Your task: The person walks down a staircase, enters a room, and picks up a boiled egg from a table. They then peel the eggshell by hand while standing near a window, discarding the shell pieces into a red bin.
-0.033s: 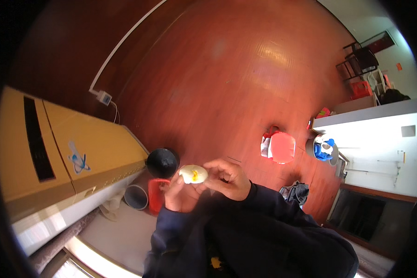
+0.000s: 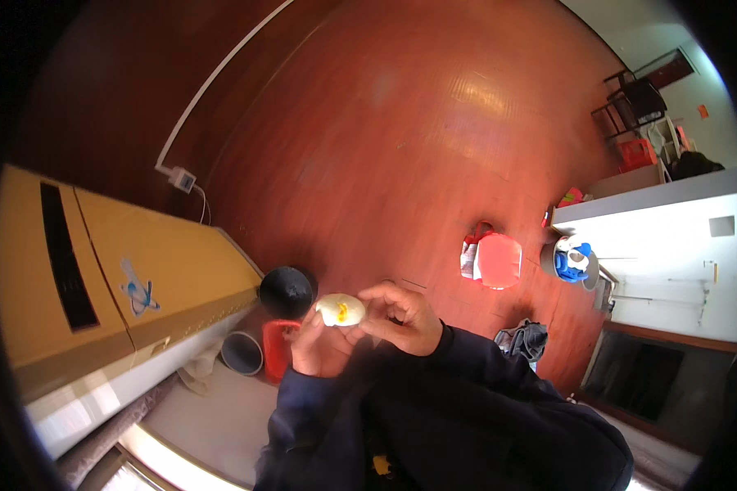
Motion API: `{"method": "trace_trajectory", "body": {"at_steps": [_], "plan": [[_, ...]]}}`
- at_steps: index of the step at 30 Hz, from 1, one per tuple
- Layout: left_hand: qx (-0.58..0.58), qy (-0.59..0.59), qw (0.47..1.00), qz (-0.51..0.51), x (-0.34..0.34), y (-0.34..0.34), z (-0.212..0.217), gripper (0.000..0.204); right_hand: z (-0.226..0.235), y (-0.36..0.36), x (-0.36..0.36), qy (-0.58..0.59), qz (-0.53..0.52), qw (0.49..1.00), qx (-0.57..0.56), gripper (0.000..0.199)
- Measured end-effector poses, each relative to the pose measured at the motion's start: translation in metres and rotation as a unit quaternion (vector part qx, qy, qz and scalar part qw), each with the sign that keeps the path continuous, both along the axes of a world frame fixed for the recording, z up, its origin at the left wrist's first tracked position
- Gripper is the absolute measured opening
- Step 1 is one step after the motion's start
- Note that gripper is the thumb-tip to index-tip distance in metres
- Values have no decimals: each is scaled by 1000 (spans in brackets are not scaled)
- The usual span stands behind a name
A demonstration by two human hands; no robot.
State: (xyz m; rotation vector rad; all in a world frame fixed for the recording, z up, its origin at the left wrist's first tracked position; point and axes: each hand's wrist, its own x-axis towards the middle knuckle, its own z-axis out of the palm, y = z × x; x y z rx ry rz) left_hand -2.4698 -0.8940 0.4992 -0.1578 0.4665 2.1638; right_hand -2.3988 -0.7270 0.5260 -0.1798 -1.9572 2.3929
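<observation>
Between my hands is a pale oval boiled egg (image 2: 327, 308), with a broken yellow patch of yolk on its upper face. My left hand (image 2: 314, 350) grips its left side and lower edge, thumb at the left end, the other fingers partly behind it. From the right, my right hand (image 2: 407, 317) has its thumb and index finger at the egg's right end. The other fingers of that hand are curled. Dark sleeves cover both forearms.
A black bucket (image 2: 288, 292), a grey bucket (image 2: 242, 353) and a red container (image 2: 276, 353) stand left of my hands, beside a yellow-topped cabinet (image 2: 184, 278). To the right are a red stool (image 2: 499, 260), a bucket of blue and white things (image 2: 588, 280) and dark cloth (image 2: 532, 340).
The view has shifted very slightly, with the cabinet a little lower in the picture. My hands and the egg hold nearly the same pose.
</observation>
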Motion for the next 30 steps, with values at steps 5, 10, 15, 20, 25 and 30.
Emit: {"method": "trace_trajectory", "body": {"at_steps": [5, 10, 15, 20, 25, 30], "plan": [[-15, -8, 999, -28, -19, 47, -11, 44, 15, 72, -5, -41, -75, 996, -1, 32], [-23, -7, 1000, -2, -37, 104, -15, 42, 113, 209, -20, 247, -314, 891, 215, 42], [-18, -4, 1000, 14, -48, 159, -5, 44, 191, 294, -33, 436, -250, 780, 373, 43], [-18, -45, 998, 45, -55, 204, 0, 49, 203, 340, -49, 485, -208, 758, 384, 43], [-30, -44, 997, 51, -60, 220, 2, 50, 201, 362, -57, 502, -184, 752, 386, 44], [-31, -47, 994, 94, -64, 207, -3, 50, 199, 363, -72, 519, -157, 749, 381, 44]]}}
